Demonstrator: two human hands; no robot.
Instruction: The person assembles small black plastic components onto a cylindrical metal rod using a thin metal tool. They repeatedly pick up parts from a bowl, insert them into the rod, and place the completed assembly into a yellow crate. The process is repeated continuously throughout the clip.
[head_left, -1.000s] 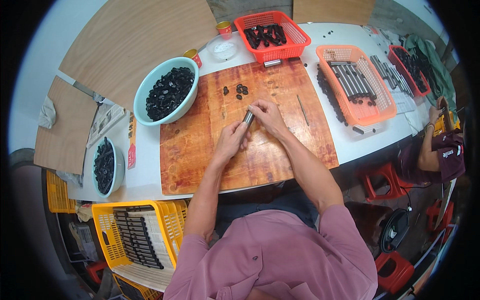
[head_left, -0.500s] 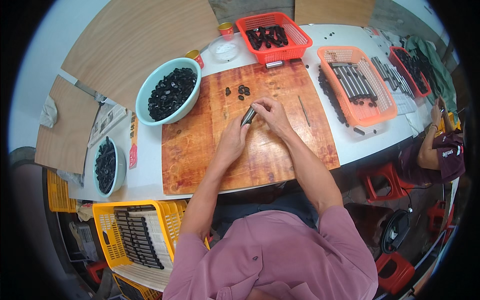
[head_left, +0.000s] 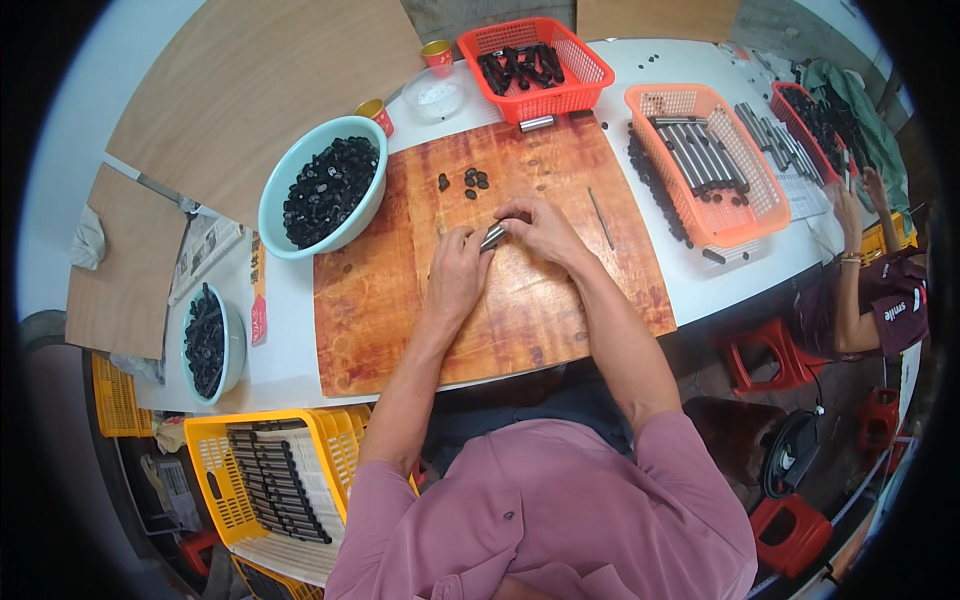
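Over the wooden board (head_left: 380, 330), a short silver metal tube (head_left: 492, 237) sits between my two hands. My left hand (head_left: 460, 272) is wrapped round its lower left part, while the fingers of my right hand (head_left: 541, 232) close over its upper right end. Both ends are mostly hidden by the fingers. Just beyond my hands lies a small group of black caps (head_left: 481, 180). A thin dark rod (head_left: 601, 219) rests on the board to the right of my right hand.
Pale blue basins of black parts (head_left: 325, 252) (head_left: 232, 372) stand at left. Red (head_left: 556, 102) and orange baskets (head_left: 738, 228) hold black parts and metal tubes. Below left is a yellow crate (head_left: 212, 428) of tubes. A co-worker's arms (head_left: 850, 285) are at far right.
My hands have drawn closer together round the tube, covering more of it, and its silver side now shows. The co-worker's hands at far right have lifted. The whole view has shifted slightly.
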